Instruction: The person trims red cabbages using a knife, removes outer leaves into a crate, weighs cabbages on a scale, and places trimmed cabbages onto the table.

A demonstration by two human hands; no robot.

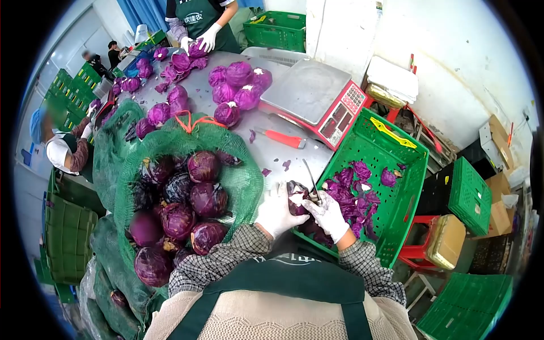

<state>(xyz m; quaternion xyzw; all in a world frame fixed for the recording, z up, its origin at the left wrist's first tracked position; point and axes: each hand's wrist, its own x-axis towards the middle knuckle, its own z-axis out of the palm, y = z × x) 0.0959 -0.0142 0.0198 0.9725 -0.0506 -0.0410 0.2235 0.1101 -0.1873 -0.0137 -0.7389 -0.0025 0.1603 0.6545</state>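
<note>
My gloved left hand (276,213) is closed around a dark red cabbage (296,197), with a pale cut area showing on it. A thin-bladed knife (309,173) is gripped in my gloved right hand (330,219), its blade pointing up and away from me; the right fingertips touch the cabbage. Both hands are at the near left corner of a green crate (420,180) with purple leaf trimmings (352,192) inside. To my left, an open green net bag (247,164) holds several whole red cabbages (208,199).
A scale (310,90) with a red front stands on the metal table (258,126). Near it lie a red-handled tool (283,139) and several trimmed cabbages (239,73). Across the table, a co-worker's gloved hands (208,39) touch a cabbage. Red stools (420,249) stand at right.
</note>
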